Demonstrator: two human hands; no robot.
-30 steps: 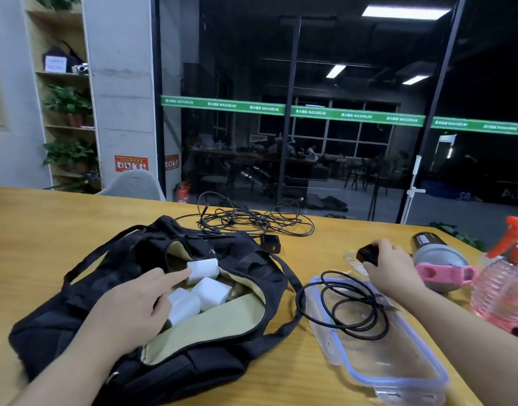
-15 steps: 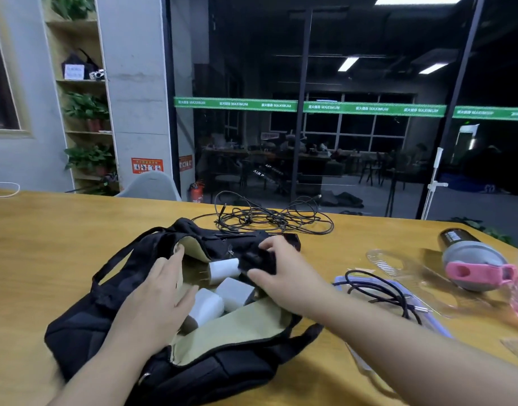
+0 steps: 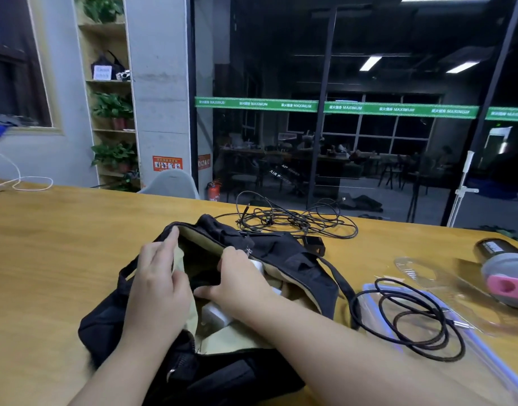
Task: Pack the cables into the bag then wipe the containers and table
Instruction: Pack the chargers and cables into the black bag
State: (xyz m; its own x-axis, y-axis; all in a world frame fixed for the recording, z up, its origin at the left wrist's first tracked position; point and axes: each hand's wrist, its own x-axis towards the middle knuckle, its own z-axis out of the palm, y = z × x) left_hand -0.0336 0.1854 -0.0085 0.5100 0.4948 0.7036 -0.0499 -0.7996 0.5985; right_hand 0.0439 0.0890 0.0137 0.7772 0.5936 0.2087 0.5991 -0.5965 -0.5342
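While both hands (image 3: 156,291) (image 3: 237,281) reach in, soft black bag (image 3: 298,265), tan lining, fingers' grasp indiscernible.

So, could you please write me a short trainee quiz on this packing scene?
1. True or false: both hands, left hand and right hand, are at the bag.
2. Where does the coiled cable lie? A) in the bag B) on the clear container C) on the floor
3. Fill in: the tangled cables lie ___ the bag, on the table.

Key: 1 true; 2 B; 3 behind.
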